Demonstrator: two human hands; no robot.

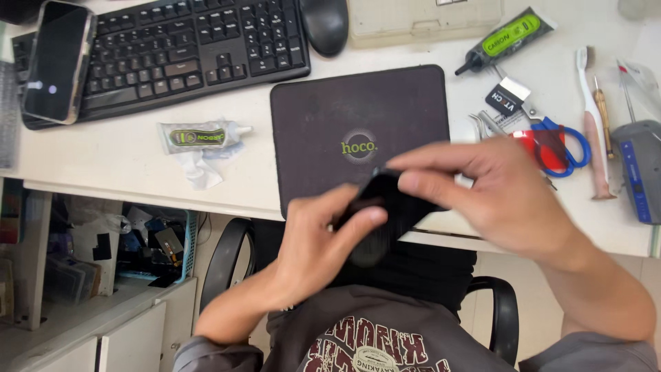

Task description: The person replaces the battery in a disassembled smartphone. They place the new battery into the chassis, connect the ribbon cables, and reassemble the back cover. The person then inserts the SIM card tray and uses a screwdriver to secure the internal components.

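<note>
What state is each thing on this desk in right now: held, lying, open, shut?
Left hand: gripping the dark flat object.
Right hand: pinching the same object from above.
Dark flat object: held above the desk edge, blurred.
Phone: lying on the keyboard, screen dark.
Scissors: lying flat; open or shut unclear.
White glue tube: lying flat, capped.
Black glue tube: lying flat, capped.

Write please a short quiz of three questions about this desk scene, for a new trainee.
1. True or false: both hands grip the small black flat object.
2. Which lies nearer the black rectangular work mat: A, the red-and-blue-handled scissors; B, the dark smartphone on the black keyboard?
3. The squeezed white glue tube lies on which side of the mat in the picture?

Key: 1 true, left hand and right hand; 2 A; 3 left.
</note>
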